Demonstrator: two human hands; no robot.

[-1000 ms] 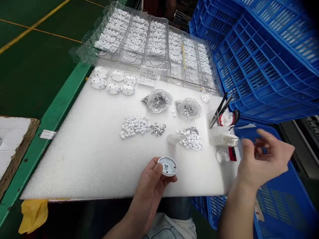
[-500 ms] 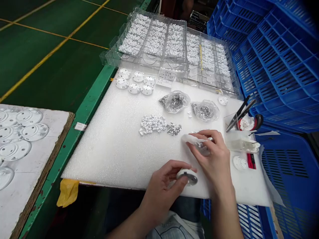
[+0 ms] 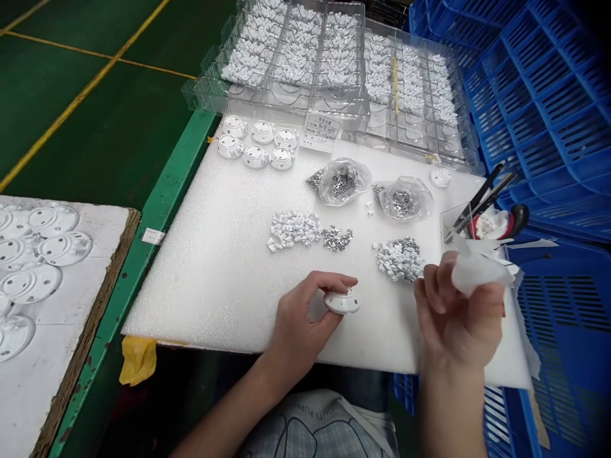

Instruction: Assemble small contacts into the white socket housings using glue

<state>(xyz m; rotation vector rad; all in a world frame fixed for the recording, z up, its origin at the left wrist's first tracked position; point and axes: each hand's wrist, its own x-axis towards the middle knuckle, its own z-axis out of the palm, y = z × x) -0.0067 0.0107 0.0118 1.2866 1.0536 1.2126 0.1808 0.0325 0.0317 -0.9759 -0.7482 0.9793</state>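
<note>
Through the head camera, the right hand (image 3: 458, 312) comes to me blurred, and it hides part of the foam-topped bench (image 3: 214, 280), so I can't make out what lies behind it. Its fingers pinch a translucent white scrap (image 3: 477, 270); I can't tell paper from film. At my far left, the round white covers (image 3: 33, 283) are partly cut off by the edge of view.

The paper card (image 3: 319, 132) beside the clear trays (image 3: 315, 103) bears printed characters and handwriting, mostly too small for me to read. On the lap garment (image 3: 312, 420) I read "CUTE", then a word beginning "PUP".

The white disc (image 3: 342, 303) is in the left hand (image 3: 303, 321), forefinger over its top and thumb below, above the bench's near side. It looks smooth, with a raised middle and small dark spots near its rim. The hands are well apart.
</note>
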